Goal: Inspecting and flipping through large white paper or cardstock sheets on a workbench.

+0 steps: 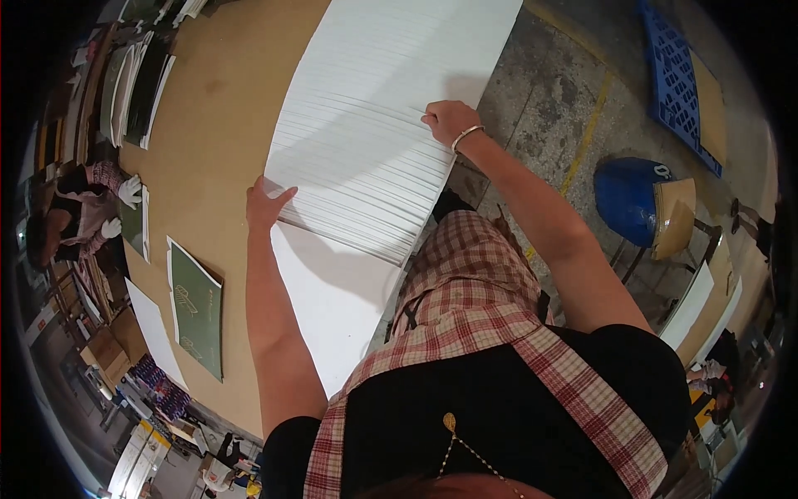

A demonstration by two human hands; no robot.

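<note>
A wide spread of white sheets (pixel 357 166), fanned out in overlapping rows with their edges showing as close lines, lies along the table's right side. My left hand (pixel 266 204) rests at the sheets' left edge, thumb stretched out over them and apart from the fingers. Over the right part of the fan, my right hand (pixel 451 123) is closed with curled fingers; what is inside it, if anything, is hidden. Nearer to me, a plain white surface (pixel 328 291) stretches below the lowest row of the fan.
The brown table (pixel 224 108) holds a green printed board (pixel 197 312) and upright stacked boards (pixel 129 91). Across it, a person in white gloves (pixel 130 191) handles a green sheet. On the right stand a blue stool (pixel 632 200) and a blue plastic pallet (pixel 677 91).
</note>
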